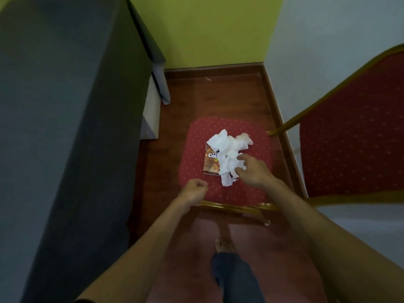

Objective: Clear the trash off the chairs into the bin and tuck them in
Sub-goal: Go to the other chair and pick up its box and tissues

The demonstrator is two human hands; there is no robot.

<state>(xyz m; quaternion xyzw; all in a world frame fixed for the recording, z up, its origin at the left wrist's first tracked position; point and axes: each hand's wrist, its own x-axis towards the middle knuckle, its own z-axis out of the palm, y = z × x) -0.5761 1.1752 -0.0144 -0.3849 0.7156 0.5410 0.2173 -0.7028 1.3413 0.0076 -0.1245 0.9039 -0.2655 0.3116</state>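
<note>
A red cushioned chair seat (pixel 258 189) with a gold frame is below me, its back in the near foreground. On the seat lies a pile of crumpled white tissue (pixel 229 149) partly covering a brown snack box (pixel 211 164). My right hand (pixel 251 170) reaches into the tissue from the right, thumb and forefinger apart and touching the paper. My left hand (pixel 194 191) hovers over the seat's near left edge with its fingers curled into a fist, holding nothing visible.
A table under a dark grey cloth (pixel 65 127) fills the left side. A second red chair (pixel 349 145) with a gold frame stands at the right by the white wall. Wooden floor (pixel 209 95) runs to a green wall. My bare foot (pixel 224 246) is below.
</note>
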